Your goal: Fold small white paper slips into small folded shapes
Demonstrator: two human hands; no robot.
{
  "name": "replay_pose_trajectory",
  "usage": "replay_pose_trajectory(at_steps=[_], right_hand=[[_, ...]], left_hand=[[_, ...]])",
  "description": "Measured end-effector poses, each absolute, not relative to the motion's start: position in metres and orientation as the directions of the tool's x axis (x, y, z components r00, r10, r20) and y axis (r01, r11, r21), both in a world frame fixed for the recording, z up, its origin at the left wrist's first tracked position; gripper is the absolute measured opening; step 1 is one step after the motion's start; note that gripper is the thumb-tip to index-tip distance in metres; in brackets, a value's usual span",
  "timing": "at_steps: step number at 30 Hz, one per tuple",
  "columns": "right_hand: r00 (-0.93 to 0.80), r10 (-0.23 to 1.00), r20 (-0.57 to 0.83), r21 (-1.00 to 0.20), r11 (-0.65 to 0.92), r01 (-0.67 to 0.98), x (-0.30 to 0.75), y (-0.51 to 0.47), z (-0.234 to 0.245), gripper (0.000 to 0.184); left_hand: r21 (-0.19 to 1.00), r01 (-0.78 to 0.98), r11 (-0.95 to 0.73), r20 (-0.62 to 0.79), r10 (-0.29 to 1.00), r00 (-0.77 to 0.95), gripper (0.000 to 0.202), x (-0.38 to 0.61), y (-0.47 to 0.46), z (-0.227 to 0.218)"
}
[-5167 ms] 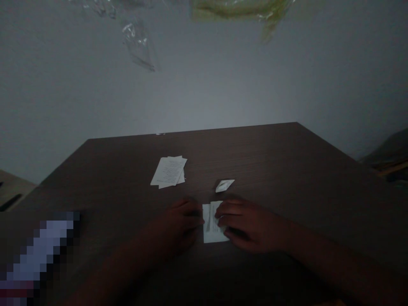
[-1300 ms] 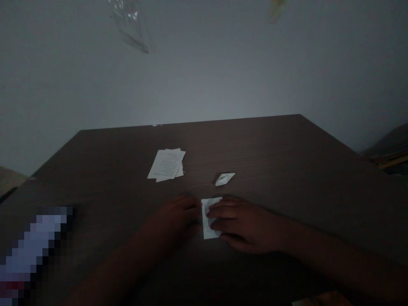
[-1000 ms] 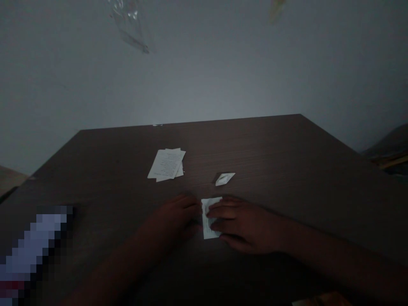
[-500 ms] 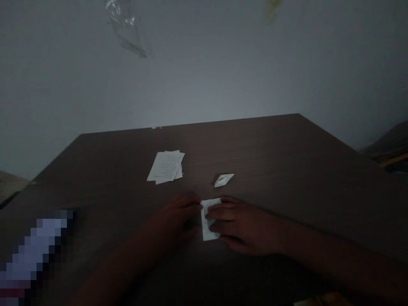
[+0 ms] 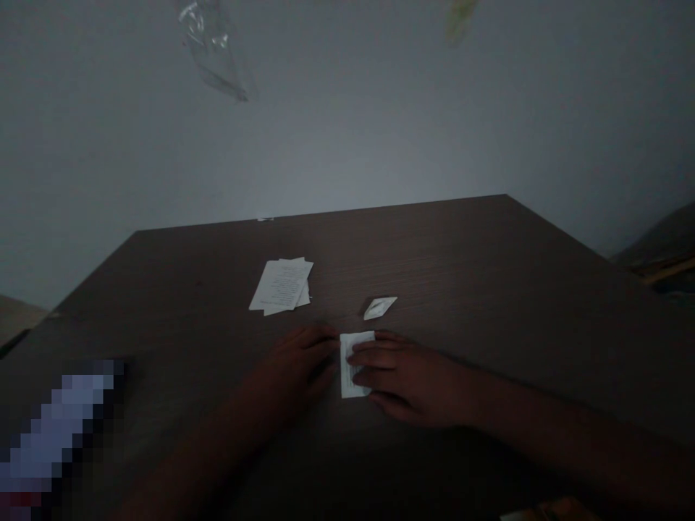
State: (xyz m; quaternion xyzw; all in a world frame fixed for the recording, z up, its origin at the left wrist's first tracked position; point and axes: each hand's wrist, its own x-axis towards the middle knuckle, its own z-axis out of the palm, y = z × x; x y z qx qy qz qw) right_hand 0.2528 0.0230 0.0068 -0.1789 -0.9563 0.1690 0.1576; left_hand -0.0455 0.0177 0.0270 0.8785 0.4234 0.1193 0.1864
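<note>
A small white printed paper (image 5: 348,365) lies on the dark table in front of me, its right part covered by fingers. My right hand (image 5: 410,380) rests flat on it with fingers stretched out and slightly apart. At the paper's left edge is my left hand (image 5: 304,362), fingers extended and bent a little, thumb apart from them, holding nothing I can see. Just beyond the paper sits a small folded piece of white paper (image 5: 380,307), shaped like a slanted diamond. Farther back on the left lies a loose stack of printed sheets (image 5: 282,284), slightly fanned.
The dark wood-grain table (image 5: 423,246) ends at a grey wall, where a clear plastic bag (image 5: 214,54) hangs. A pixelated rectangular object (image 5: 59,427) lies at the near left. Something orange-brown (image 5: 559,509) shows at the bottom edge.
The paper under my right hand has shifted slightly away from me and sits straighter. My left fingers have drawn back a little to the left from its edge.
</note>
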Motion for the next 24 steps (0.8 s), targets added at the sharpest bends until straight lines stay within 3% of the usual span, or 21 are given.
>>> replay_pose_trajectory(at_steps=[24], right_hand=[[-0.883,0.385,0.269,-0.353,0.892,0.281,0.253,0.023,0.004,0.027]], left_hand=[[0.434,0.691,-0.578,0.052,0.782,0.621,0.044,-0.05,0.017,0.026]])
